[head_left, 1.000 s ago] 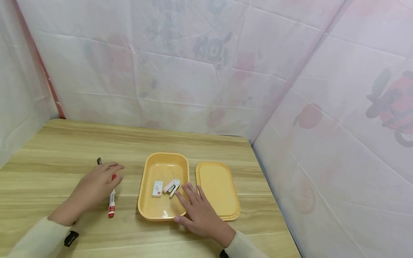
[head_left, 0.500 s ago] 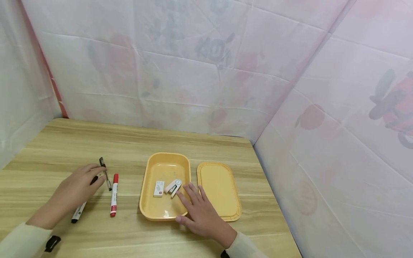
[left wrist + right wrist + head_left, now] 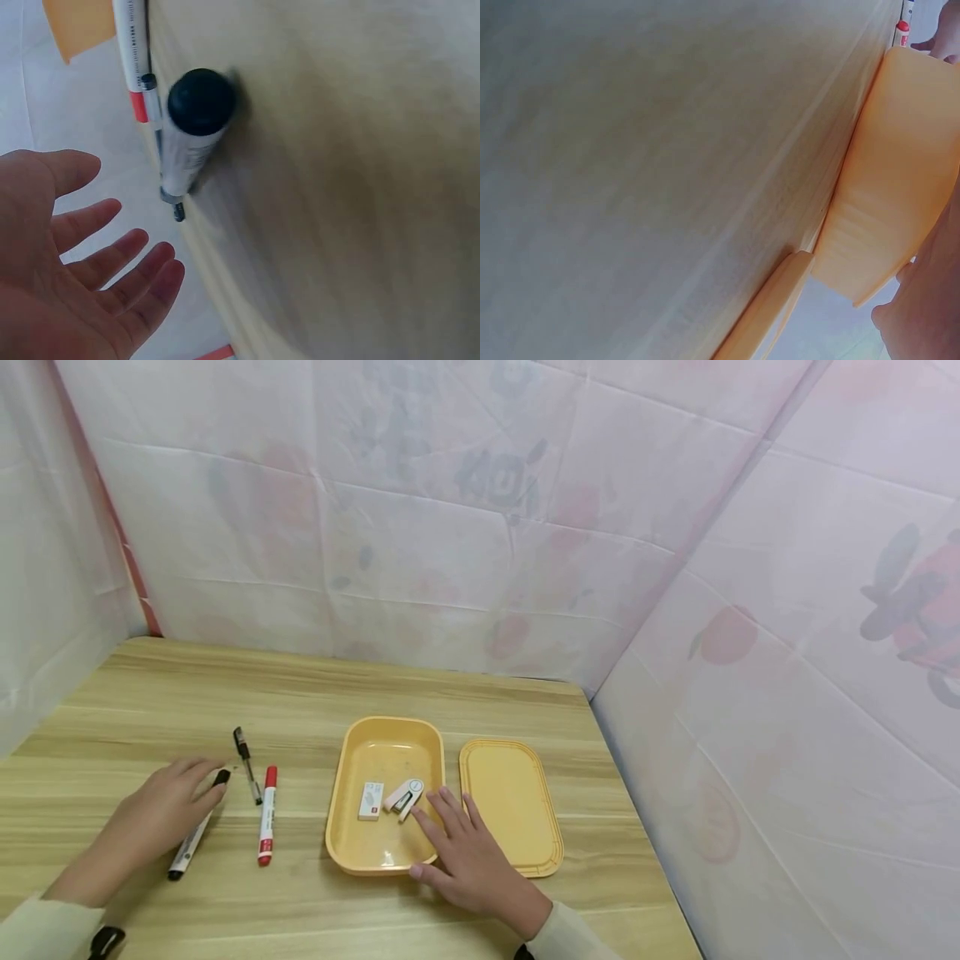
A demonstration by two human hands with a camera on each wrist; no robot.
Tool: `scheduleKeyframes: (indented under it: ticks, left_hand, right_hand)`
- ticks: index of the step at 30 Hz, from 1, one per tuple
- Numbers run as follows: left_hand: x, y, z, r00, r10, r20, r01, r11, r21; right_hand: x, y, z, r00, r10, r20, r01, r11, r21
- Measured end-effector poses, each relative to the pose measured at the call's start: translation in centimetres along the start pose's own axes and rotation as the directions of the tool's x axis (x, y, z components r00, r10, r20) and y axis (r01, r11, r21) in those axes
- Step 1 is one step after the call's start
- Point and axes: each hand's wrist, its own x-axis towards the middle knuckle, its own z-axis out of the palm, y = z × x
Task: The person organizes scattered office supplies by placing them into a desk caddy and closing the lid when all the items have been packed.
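My left hand (image 3: pixel 153 814) hovers beside a black-capped whiteboard marker (image 3: pixel 193 843). In the left wrist view its fingers are spread and loosely bent, apart from the marker (image 3: pixel 184 157). To the right of it lie a clear pen (image 3: pixel 251 772) with a black cap and a red whiteboard marker (image 3: pixel 267 817). My right hand (image 3: pixel 476 868) rests over the right front rim of a yellow plastic box (image 3: pixel 341 843), fingers extended. Inside the box are a small pale pink stapler (image 3: pixel 405 797) and a small white carton (image 3: pixel 371 800). The right wrist view shows the box's outer wall (image 3: pixel 892 165).
A yellow lid (image 3: pixel 513 810) lies flat on the wooden table (image 3: pixel 360 927), just right of the box. Printed white sheets (image 3: pixel 465 552) stand as walls behind and on both sides of the table.
My left hand has moved left, off the pen and red marker, uncovering them and the black marker. The right hand and the box stay in place.
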Motion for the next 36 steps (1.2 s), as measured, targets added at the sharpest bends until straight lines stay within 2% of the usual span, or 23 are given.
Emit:
scheduleKeyframes:
  ticks: [15, 25, 36]
  left_hand:
    - [-0.5, -0.8, 1.5, 0.994, -0.1, 0.05, 0.102, 0.994, -0.036]
    - [-0.5, -0.4, 1.8, 0.994, -0.102, 0.039, 0.104, 0.994, -0.035]
    - [-0.3, -0.2, 2.2, 0.993, -0.11, 0.037, 0.109, 0.994, 0.01]
  right_hand:
    - [0.0, 0.0, 0.0, 1.0, 0.002, 0.005, -0.002, 1.0, 0.012]
    - [-0.1, 0.0, 0.0, 1.0, 0.0, 0.005, 0.0, 1.0, 0.013]
    - [-0.1, 0.0, -0.1, 1.0, 0.001, 0.003, -0.001, 1.0, 0.022]
